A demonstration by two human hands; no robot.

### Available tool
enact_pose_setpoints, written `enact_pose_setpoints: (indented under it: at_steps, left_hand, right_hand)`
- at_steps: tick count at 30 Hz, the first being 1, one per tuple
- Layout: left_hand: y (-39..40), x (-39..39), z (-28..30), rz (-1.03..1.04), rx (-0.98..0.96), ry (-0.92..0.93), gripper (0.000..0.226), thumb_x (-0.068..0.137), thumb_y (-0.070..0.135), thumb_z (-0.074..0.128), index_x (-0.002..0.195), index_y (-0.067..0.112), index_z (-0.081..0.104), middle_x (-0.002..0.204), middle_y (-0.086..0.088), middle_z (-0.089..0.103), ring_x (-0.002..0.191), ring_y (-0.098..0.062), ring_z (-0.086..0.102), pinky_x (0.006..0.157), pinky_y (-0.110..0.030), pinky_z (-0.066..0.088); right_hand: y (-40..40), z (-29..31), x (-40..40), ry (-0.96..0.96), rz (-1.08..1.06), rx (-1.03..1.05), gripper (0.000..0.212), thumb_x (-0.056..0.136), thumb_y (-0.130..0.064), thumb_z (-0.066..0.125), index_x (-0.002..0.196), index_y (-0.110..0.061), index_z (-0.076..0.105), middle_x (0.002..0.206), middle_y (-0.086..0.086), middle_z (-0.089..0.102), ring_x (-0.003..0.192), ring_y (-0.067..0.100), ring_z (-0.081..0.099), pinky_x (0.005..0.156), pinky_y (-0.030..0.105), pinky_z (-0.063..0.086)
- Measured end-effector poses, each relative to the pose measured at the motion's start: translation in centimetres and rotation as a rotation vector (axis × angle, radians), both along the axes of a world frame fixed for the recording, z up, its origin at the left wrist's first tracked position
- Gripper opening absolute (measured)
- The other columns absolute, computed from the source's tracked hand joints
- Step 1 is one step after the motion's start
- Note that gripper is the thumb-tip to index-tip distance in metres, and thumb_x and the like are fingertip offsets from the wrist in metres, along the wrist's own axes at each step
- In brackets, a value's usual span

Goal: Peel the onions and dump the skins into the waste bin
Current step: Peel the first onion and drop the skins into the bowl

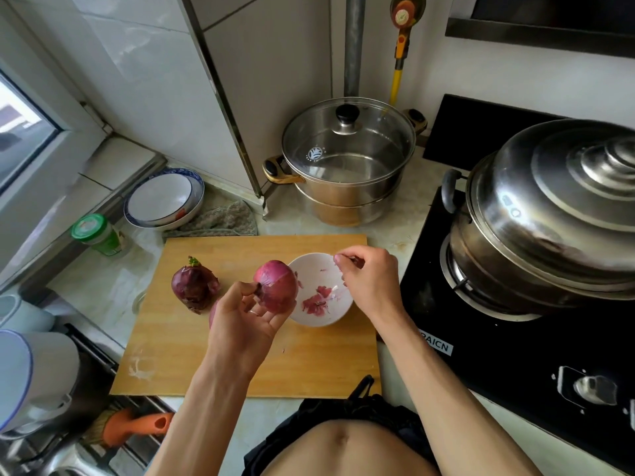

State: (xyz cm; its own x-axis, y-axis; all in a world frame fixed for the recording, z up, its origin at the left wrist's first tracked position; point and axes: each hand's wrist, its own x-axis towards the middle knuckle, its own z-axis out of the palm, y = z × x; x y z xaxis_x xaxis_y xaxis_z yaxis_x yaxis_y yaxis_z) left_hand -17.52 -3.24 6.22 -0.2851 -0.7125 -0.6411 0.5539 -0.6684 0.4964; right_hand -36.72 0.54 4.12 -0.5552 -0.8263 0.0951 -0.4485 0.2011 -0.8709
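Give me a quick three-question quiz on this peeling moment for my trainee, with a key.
1. True or false: the left hand holds the onion above the cutting board.
2. Where do the peeled skins lie? A) in the white bowl B) in the glass-lidded pot C) on the stove
3. Fill in: a second onion, unpeeled, sits on the board to the ____ of the held one.

Key: 1 true; 2 A; 3 left. The right hand is over the bowl, fingertips pinched; whether it holds a skin scrap is unclear.
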Motion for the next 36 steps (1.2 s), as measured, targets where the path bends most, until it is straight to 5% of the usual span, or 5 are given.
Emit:
enact_pose_setpoints:
  at_steps: [11, 18, 22, 27, 36]
  left_hand:
    - [0.4, 0.4, 0.3, -0.036, -0.042, -0.106, 0.007, 0.097, 0.003, 0.049, 0.103, 0.004, 0.054, 0.084, -0.019, 0.075, 0.081, -0.034, 0.078, 0.080, -0.047, 0.062]
    - [0.5, 0.3, 0.4, -0.084, -0.098, -0.161, 0.007, 0.098, 0.002, 0.050, 0.100, 0.001, 0.057, 0.107, -0.025, 0.069, 0.088, -0.034, 0.076, 0.078, -0.042, 0.065]
    - [0.2, 0.2, -0.2, -0.049, -0.141, -0.189, 0.039, 0.093, 0.002, 0.061, 0.130, -0.006, 0.053, 0.127, -0.030, 0.063, 0.089, -0.033, 0.076, 0.071, -0.038, 0.063]
    - [0.5, -0.4, -0.1, -0.102, -0.202, -0.191, 0.044, 0.093, 0.007, 0.063, 0.135, -0.004, 0.056, 0.120, -0.023, 0.070, 0.095, -0.024, 0.075, 0.077, -0.035, 0.062]
    - [1.0, -0.9, 0.8, -0.133, -0.302, -0.306, 0.059, 0.073, 0.007, 0.083, 0.127, 0.004, 0.059, 0.122, -0.027, 0.067, 0.104, -0.031, 0.073, 0.083, -0.040, 0.062]
  right_hand:
    - [-0.3, -0.9, 1.5, 0.083, 0.313, 0.095, 0.032, 0.104, -0.021, 0.048, 0.088, -0.001, 0.068, 0.084, 0.004, 0.064, 0.080, 0.019, 0.058, 0.070, 0.031, 0.042]
    - [-0.2, -1.4, 1.8, 0.096, 0.284, 0.059, 0.021, 0.095, -0.015, 0.064, 0.083, -0.003, 0.076, 0.087, 0.007, 0.074, 0.088, 0.018, 0.065, 0.082, 0.036, 0.051]
    - [0.1, -0.4, 1.8, -0.005, 0.211, 0.027, 0.016, 0.090, -0.022, 0.072, 0.085, -0.010, 0.080, 0.081, -0.001, 0.075, 0.077, 0.010, 0.068, 0.074, 0.033, 0.054]
    - [0.3, 1.1, 2.8, -0.268, 0.334, 0.104, 0.031, 0.086, -0.043, 0.073, 0.108, -0.021, 0.077, 0.096, -0.006, 0.078, 0.091, 0.003, 0.072, 0.086, 0.038, 0.059]
    - [0.6, 2.6, 3.1, -0.420, 0.312, 0.114, 0.022, 0.076, -0.025, 0.066, 0.094, -0.028, 0.079, 0.084, -0.007, 0.078, 0.084, 0.008, 0.074, 0.082, 0.040, 0.060]
